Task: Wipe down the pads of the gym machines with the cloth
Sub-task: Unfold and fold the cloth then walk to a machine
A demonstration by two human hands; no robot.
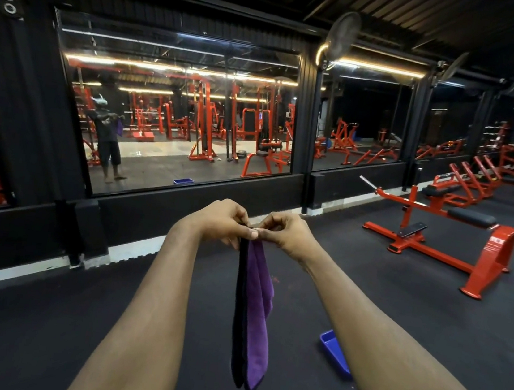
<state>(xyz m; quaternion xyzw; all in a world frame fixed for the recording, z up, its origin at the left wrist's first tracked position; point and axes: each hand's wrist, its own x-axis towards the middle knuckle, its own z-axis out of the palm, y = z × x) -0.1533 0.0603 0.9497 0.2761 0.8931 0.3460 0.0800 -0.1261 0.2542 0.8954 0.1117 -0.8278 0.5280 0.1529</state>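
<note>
1. Both hands, left hand (220,221) and right hand (286,232), pinch the top edge of the purple cloth (255,317).
2. The cloth hangs down folded, above the black floor (38,330).
3. A blue tray (335,353) lies on the floor.

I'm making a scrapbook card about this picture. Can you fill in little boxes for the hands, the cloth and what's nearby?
place: gym with a wall mirror
cloth: purple with a dark side, hanging down
left hand: pinches its top edge
right hand: pinches the same edge
nearest pad: black, on a red bench at right, untouched
floor: blue tray under the right arm
</note>
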